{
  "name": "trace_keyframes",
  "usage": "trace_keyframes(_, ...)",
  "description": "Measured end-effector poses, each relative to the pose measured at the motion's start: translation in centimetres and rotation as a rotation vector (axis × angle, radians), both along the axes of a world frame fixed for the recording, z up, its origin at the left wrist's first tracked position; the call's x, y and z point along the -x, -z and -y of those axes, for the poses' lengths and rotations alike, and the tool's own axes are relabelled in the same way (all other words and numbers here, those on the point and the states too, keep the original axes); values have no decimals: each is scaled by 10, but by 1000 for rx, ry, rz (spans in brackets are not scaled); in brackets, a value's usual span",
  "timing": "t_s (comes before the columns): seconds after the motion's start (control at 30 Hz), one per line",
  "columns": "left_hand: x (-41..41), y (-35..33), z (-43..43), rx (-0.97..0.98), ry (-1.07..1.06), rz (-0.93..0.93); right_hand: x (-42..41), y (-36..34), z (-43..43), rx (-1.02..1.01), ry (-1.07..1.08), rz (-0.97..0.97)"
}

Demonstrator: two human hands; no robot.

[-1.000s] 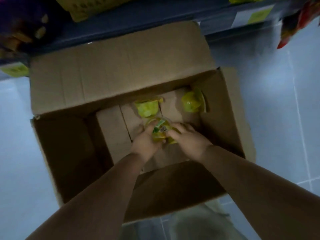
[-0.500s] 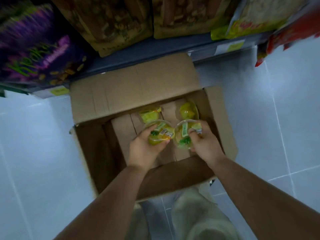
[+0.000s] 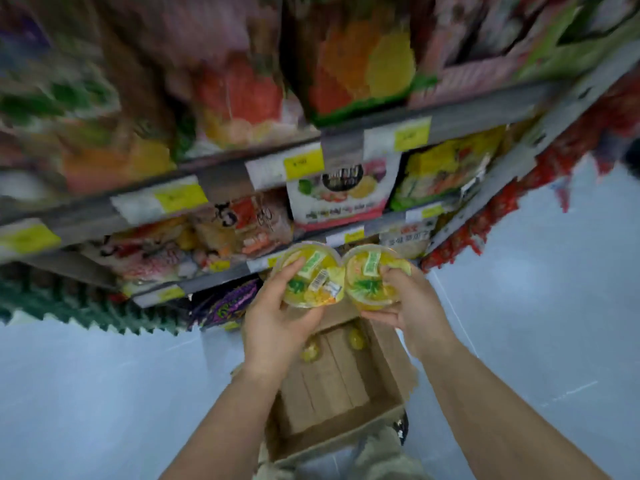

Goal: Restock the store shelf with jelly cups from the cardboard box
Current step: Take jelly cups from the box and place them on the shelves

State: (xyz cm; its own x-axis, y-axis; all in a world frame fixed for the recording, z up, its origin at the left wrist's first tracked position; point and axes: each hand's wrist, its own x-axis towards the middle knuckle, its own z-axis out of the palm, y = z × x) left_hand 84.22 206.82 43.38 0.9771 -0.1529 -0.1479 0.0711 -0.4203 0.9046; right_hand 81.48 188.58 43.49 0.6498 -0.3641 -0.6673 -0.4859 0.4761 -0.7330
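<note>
My left hand (image 3: 277,317) grips a yellow jelly cup (image 3: 311,275) with a clear lid and green label. My right hand (image 3: 412,303) grips a second jelly cup (image 3: 372,277) of the same kind. Both cups are held side by side, rims touching, in front of the lower shelf edge. Below my hands the open cardboard box (image 3: 388,372) stands on the floor. Two more yellow jelly cups (image 3: 310,351) lie at its far end, one left and one right (image 3: 356,338). The store shelf (image 3: 221,178) rises ahead, several tiers deep.
The shelf tiers hold colourful snack bags, blurred by motion, with yellow price tags (image 3: 303,163) along the edges. Purple bags (image 3: 228,303) sit on the lowest tier left of the box. Red packets (image 3: 512,209) hang at the shelf's right end. The pale tiled floor (image 3: 104,393) surrounds the box.
Both hands have lifted out of the box, each with a jelly cup, up to shelf height. The view has tilted up from the box to the shelves.
</note>
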Motion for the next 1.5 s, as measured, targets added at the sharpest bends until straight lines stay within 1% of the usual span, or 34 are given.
trace_keyframes(0.07, -8, -65, -2, 6, 43, 91, -5, -65, -2, 47, 27, 86)
trace_keyframes(0.17, -13, -152, -6, 17, 99, 228, -5, -150, -5, 70, 13, 244)
trace_keyframes(0.27, -15, -229, -11, 62, 128, 321, 0, -221, -9, 127, 19, 397)
trace_keyframes(0.4, -16, -323, -14, 163, 208, 415, 5, -306, -10, 239, 23, 551)
trace_keyframes(0.5, -17, -383, -10, 219, 243, 485, 6, -367, -4, 286, 58, 664)
trace_keyframes(0.6, -19, -433, 6, 250, 223, 601, 3, -418, 13, 329, 64, 754)
trace_keyframes(0.7, -20, -472, 31, 264, 176, 685, -5, -460, 38, 337, 47, 801)
trace_keyframes(0.8, -24, -504, 59, 280, 90, 773, -15, -494, 68, 363, 1, 841)
trace_keyframes(0.87, -33, -520, 77, 311, 20, 836, -23, -511, 85, 345, -39, 873)
trace_keyframes(0.97, -51, -540, 102, 370, -111, 863, -37, -533, 106, 298, -78, 870)
trace_keyframes(1.1, -69, -560, 127, 344, -247, 882, -55, -551, 133, 249, -112, 870)
trace_keyframes(1.2, -71, -560, 142, 271, -232, 917, -66, -560, 148, 205, -146, 861)
trace_keyframes(1.27, -71, -551, 147, 231, -233, 907, -73, -564, 154, 185, -166, 857)
trace_keyframes(1.4, -76, -536, 151, 175, -297, 887, -88, -568, 161, 171, -218, 860)
trace_keyframes(1.5, -84, -542, 153, 163, -349, 874, -100, -573, 163, 163, -245, 855)
